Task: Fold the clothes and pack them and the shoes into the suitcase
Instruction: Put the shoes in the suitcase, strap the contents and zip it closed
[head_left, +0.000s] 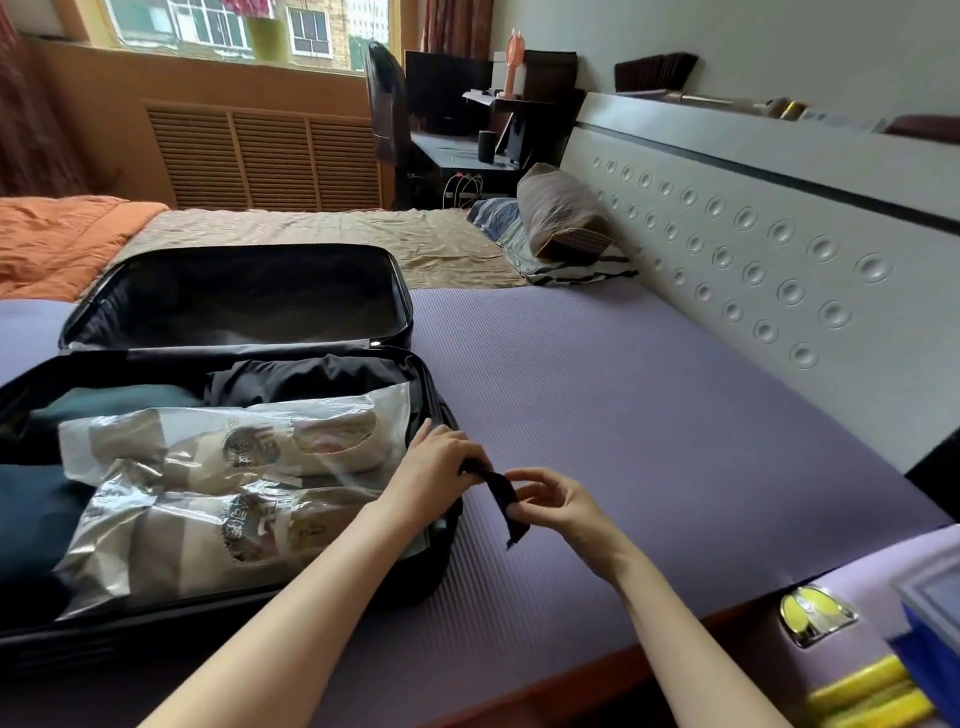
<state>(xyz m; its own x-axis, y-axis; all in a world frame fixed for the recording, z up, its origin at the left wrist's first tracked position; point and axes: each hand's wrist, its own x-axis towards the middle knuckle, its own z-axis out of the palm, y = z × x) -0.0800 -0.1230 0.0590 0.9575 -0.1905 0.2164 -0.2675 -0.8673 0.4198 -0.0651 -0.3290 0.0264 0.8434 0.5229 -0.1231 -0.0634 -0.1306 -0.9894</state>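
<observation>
Left hand (441, 470) gripping the upper end of a dark fabric strip (503, 499) beside the right rim of the open suitcase (234, 301); right hand (553, 501) pinching the strip lower down; bagged shoes (332, 441) and folded dark clothes (296, 376) packed in the near half; purple mat (649, 415) beneath.

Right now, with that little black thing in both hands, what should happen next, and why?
Probably fold the black cloth strip in half and tuck it into the suitcase. The left hand grips its top end and the right hand pinches it lower down, right beside the open case. Bagged shoes lie inside on dark clothes. I cannot tell if it is a sock.
</observation>
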